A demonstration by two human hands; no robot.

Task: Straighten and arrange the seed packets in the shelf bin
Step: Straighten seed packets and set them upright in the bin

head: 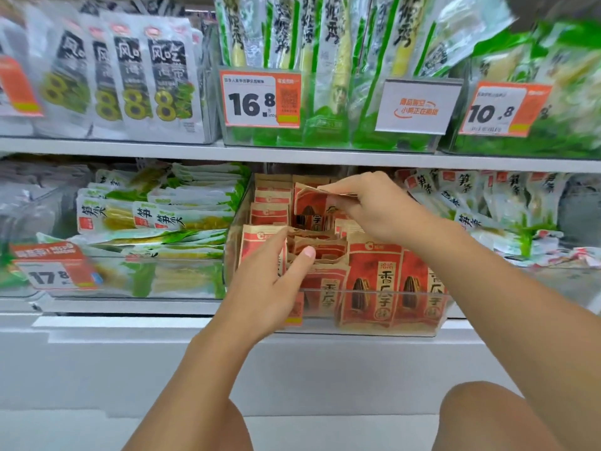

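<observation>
The seed packets (374,281), red and tan, stand in a clear bin (374,323) at the centre of the frame, on the lower shelf (130,307). The front ones stand upright; those in the middle lean and lie crooked. The right hand (367,206) pinches the top edge of one raised packet (312,203) at the back of the bin, held above the others. The left hand (270,284) reaches in from the lower left, its fingers slipped between packets near the front left and its thumb straight against a tilted one. Green and white snack bags (156,216) fill the bin to the left, and similar ones lie at the right. On the upper shelf, an orange price tag (260,99) reads 16.8.
</observation>
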